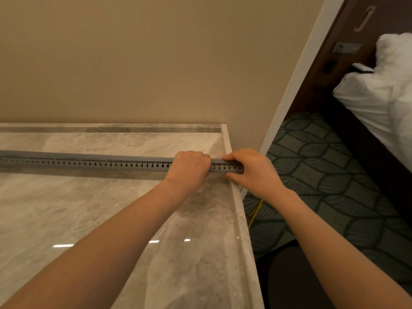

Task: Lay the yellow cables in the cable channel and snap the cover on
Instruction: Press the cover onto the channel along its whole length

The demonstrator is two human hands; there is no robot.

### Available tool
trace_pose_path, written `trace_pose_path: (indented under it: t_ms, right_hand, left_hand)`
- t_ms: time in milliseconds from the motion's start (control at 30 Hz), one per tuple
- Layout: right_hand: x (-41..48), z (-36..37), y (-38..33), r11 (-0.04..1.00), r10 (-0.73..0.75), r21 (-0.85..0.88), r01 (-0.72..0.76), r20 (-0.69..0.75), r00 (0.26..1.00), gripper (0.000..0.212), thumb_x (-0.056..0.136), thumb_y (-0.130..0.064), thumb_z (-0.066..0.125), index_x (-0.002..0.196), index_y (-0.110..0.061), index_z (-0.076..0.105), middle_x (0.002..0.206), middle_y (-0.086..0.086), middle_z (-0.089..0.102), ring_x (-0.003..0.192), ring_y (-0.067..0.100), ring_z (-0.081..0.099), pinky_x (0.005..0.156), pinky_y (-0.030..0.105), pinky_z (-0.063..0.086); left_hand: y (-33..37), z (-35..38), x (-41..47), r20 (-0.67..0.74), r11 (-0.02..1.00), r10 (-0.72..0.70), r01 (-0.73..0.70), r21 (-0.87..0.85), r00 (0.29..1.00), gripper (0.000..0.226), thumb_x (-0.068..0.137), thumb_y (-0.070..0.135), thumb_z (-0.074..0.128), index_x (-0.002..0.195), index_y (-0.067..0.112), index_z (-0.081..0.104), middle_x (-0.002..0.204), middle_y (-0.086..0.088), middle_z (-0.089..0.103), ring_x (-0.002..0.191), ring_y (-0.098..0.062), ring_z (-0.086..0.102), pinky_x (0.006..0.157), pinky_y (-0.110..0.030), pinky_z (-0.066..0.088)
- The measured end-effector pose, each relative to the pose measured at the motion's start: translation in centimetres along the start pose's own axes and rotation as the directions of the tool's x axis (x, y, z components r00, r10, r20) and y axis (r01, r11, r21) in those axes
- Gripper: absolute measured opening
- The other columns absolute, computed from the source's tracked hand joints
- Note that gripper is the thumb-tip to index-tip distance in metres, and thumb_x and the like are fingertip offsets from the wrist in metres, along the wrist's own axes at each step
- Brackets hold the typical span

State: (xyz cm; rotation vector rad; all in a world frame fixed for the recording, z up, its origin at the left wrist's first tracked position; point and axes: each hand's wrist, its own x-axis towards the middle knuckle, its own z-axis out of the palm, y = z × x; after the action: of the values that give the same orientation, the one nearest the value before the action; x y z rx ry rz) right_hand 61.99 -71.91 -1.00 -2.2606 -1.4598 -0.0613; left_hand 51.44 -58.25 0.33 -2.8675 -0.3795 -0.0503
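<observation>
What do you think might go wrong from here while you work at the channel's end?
The cable channel ends right at the counter edge, where the left hand and right hand grip it; pressing might slide or tip it off. The yellow cable hangs loose below that edge, so its weight might drag it out.
</observation>
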Motion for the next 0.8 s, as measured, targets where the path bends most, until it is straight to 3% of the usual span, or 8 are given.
trace_pose_path:
  t_ms: [200,367,567,800]
  right_hand:
    - [-0.5,-2.2,1.5,0.981,0.024,-0.191,-0.02,0.019,1.0,0.036,0.073,-0.041,0.074,0.103,-0.023,0.066,0.093,-0.006,0.067,0.088,0.013,0.059,0.069,0.03,0.049]
    - [0.5,-2.9,1.3,0.947,-0.026,-0.318,0.054,0.091,0.996,0.035,0.074,-0.051,0.069,0.099,-0.027,0.066,0.089,-0.009,0.066,0.082,0.011,0.059,0.058,0.024,0.037]
    - [1.7,-3.4,1.3,0.935,-0.04,-0.339,0.108,0.203,0.978,0.037,0.077,-0.053,0.064,0.1,-0.025,0.065,0.091,-0.008,0.068,0.082,0.015,0.061,0.063,0.027,0.038]
    - [1.8,-3.5,1.6,0.938,-0.057,-0.323,0.129,0.223,0.973,0.037,0.077,-0.052,0.065,0.1,-0.023,0.067,0.089,-0.007,0.069,0.078,0.013,0.061,0.063,0.025,0.038]
  left_hand:
    - [-0.3,0.4,0.3,0.003,1.0,0.005,-0.005,-0.026,1.0,0.016,0.094,0.027,0.051,0.099,0.013,0.057,0.095,-0.004,0.064,0.086,-0.024,0.061,0.061,-0.03,0.034]
    - [-0.4,0.5,0.3,0.003,1.0,0.015,-0.015,-0.017,1.0,0.02,0.094,0.031,0.051,0.101,0.014,0.057,0.097,-0.004,0.064,0.088,-0.024,0.061,0.063,-0.031,0.034]
    - [-0.7,0.4,0.5,0.029,0.999,0.017,-0.017,-0.031,0.999,0.024,0.093,0.033,0.052,0.105,0.013,0.059,0.1,-0.005,0.064,0.091,-0.025,0.06,0.065,-0.031,0.035]
    - [-0.8,0.2,0.4,0.025,0.998,0.029,-0.028,-0.055,0.999,0.028,0.093,0.037,0.051,0.105,0.013,0.058,0.099,-0.005,0.063,0.089,-0.025,0.06,0.064,-0.031,0.035]
